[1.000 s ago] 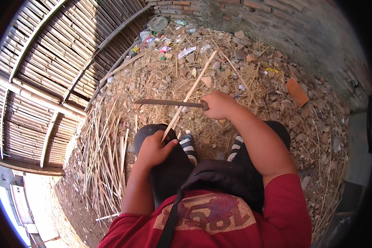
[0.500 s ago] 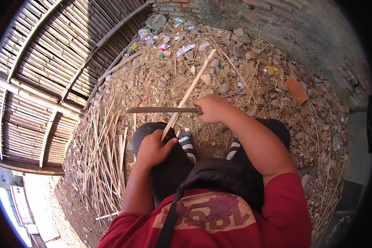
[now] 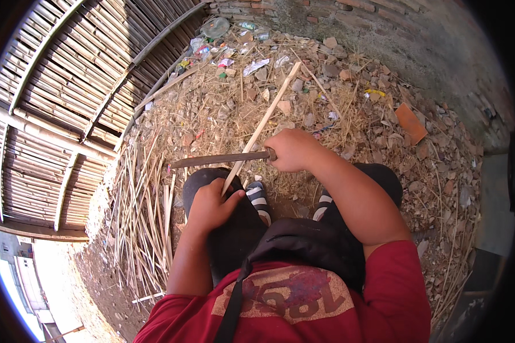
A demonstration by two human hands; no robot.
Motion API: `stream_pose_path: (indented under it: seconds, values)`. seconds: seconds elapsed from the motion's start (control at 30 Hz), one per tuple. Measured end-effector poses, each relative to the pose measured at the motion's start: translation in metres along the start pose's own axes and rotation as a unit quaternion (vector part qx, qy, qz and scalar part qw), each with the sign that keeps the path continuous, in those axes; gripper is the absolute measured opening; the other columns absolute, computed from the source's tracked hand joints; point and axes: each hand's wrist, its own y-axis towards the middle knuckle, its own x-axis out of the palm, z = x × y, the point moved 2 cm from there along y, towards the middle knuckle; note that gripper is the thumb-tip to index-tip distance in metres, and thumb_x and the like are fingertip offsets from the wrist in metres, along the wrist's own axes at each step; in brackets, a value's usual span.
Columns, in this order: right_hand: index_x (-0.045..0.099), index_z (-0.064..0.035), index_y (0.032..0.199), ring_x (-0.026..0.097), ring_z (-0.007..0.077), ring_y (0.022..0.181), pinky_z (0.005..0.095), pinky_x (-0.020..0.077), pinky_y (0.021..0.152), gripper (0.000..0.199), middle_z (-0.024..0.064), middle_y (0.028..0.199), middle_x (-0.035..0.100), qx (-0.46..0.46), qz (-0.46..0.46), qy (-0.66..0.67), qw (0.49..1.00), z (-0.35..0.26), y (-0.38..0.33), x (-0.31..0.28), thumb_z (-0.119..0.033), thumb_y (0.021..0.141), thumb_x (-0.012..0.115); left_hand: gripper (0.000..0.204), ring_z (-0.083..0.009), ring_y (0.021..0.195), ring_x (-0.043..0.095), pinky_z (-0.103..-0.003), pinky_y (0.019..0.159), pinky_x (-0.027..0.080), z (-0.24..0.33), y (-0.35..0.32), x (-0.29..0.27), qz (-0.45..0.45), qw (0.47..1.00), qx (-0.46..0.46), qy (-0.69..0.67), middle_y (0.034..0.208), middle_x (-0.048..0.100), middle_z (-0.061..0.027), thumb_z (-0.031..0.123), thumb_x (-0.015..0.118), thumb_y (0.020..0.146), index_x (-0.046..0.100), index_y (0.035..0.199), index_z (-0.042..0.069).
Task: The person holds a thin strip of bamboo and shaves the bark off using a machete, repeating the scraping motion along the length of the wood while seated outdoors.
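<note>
My left hand (image 3: 209,204) rests on my left knee and grips the near end of a long pale bamboo strip (image 3: 264,121) that slants up and away to the right. My right hand (image 3: 293,150) is closed on the handle of a dark long-bladed knife (image 3: 214,160). The blade lies level, pointing left, and crosses the strip just above my left hand. Below are my dark trousers, striped sandals (image 3: 258,197) and red shirt.
A heap of thin split bamboo strips (image 3: 146,217) lies on the dirt at my left. A bamboo slat fence (image 3: 57,108) runs along the left. Stones, litter and an orange brick piece (image 3: 410,123) dot the ground ahead; a brick wall (image 3: 383,23) stands behind.
The knife has moved down along the strip toward my left hand, the right hand coming closer to my knees. The left hand has kept its grip.
</note>
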Motion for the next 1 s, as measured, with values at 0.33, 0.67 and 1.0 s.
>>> stream_pose_path:
  seconds: [0.33,0.67,1.0]
  values:
    - [0.071,-0.0006,0.104,0.070,0.0388,0.095,0.0468,0.0557,0.085,0.040,0.0236,0.097,0.072,0.097,0.085,0.134,0.983,0.049,-0.001,-0.005,-0.031,0.078,0.074,0.042,-0.0405,0.072,0.068,-0.047,0.068,0.052,0.003,0.005,-0.003,-0.023,1.000,-0.004,0.000,0.072,0.067,-0.0193,0.040,0.077,0.090,0.066,0.093,0.000]
    - [0.071,-0.0030,0.108,0.071,0.0362,0.097,0.0467,0.0559,0.084,0.040,0.0185,0.098,0.072,0.133,0.103,0.126,0.978,0.076,0.007,-0.003,-0.030,0.080,0.076,0.042,-0.0400,0.071,0.068,-0.046,0.066,0.052,0.002,0.008,-0.005,-0.033,0.999,0.012,-0.010,0.071,0.066,-0.0188,0.040,0.077,0.090,0.066,0.093,0.000]
    - [0.071,-0.0040,0.102,0.070,0.0373,0.091,0.0463,0.0547,0.079,0.036,0.0192,0.092,0.071,0.031,0.005,0.064,0.997,0.034,0.004,-0.007,-0.032,0.080,0.077,0.041,-0.0385,0.070,0.067,-0.045,0.065,0.051,-0.002,0.002,-0.006,-0.039,0.999,0.007,-0.024,0.071,0.066,-0.0178,0.039,0.076,0.090,0.066,0.094,0.000]
